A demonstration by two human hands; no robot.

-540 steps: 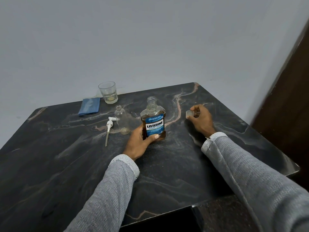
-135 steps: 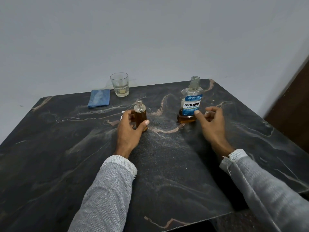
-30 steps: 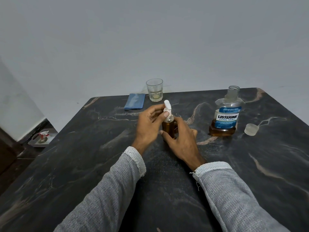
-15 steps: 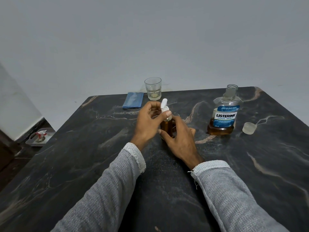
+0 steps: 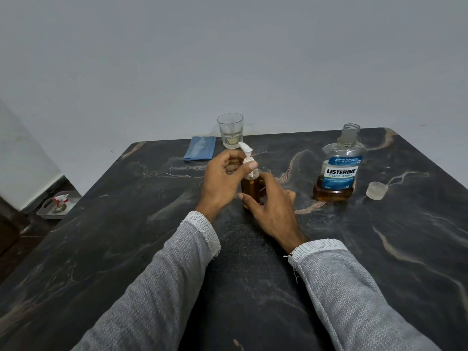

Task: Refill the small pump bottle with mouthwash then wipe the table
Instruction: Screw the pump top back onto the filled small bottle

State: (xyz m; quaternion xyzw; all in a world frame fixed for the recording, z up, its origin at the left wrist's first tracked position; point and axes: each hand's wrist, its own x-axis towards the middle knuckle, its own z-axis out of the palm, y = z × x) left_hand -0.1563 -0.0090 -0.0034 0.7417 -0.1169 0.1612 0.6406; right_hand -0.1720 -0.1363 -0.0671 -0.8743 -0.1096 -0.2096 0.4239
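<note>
Mid-frame, your right hand (image 5: 272, 206) grips the small amber-filled pump bottle (image 5: 250, 190); your left hand (image 5: 222, 183) pinches its white pump collar (image 5: 249, 164): twist it squarely

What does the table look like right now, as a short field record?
small bottle: amber-filled clear pump bottle, upright
left hand: grip on white pump head
right hand: steadying bottle body
mouthwash: large clear Listerine bottle, uncapped, low
cap: translucent round cap, right of it
cloth: folded blue cloth, unused
glass: clear tumbler, far edge
</note>
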